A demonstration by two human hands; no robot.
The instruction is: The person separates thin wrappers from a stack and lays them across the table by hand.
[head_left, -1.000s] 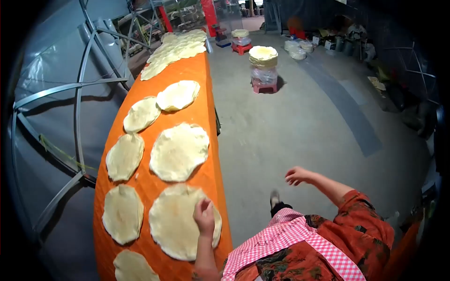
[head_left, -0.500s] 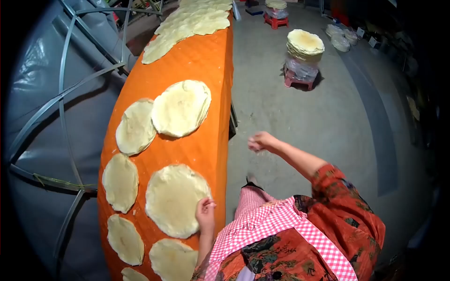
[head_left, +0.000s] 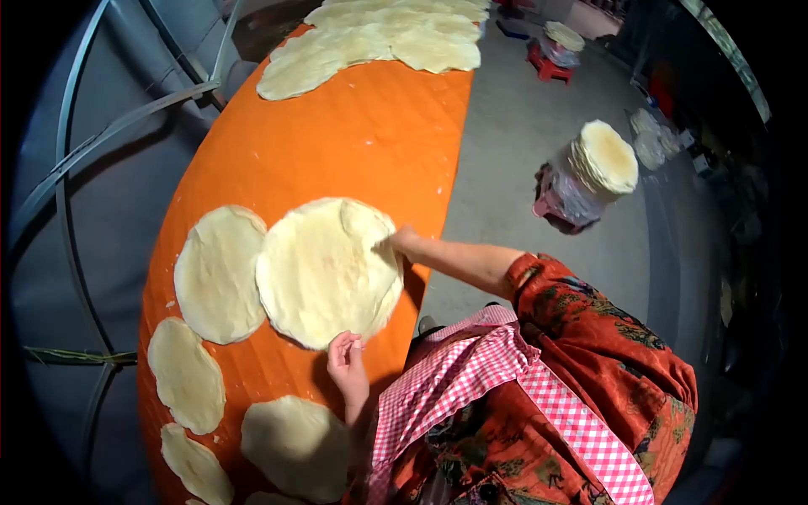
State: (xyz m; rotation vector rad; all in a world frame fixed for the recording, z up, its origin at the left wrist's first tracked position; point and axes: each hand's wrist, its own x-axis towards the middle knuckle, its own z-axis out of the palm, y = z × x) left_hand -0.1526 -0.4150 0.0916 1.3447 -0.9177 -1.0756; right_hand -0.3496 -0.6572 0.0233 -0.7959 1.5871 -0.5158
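A stack of thin round flatbreads point(head_left: 328, 269) lies in front of me on the orange-covered table. At its right edge is my right hand point(head_left: 405, 243), closed on the rim of the top flatbread; its fingertips are partly hidden. My left hand point(head_left: 347, 364) is at the stack's near edge, palm turned up, with fingers loosely bent and the thumb apart. Whether its fingertips touch the rim I cannot tell. Left of the stack, a flatbread point(head_left: 220, 273) lies against it. Another flatbread point(head_left: 295, 446) is beside my left wrist, partly in shadow.
More flatbreads point(head_left: 185, 374) line the left side of the orange table cover point(head_left: 353, 135). Overlapping flatbreads point(head_left: 379, 42) cover its far end. On the floor to the right, a tall flatbread stack point(head_left: 608, 157) rests on a red stool point(head_left: 562, 202). Metal bars point(head_left: 126, 122) stand at left.
My right hand has moved from over the floor to the stack's right edge. My left hand has left the nearer flatbread's edge for the stack's near edge. The view has shifted forward.
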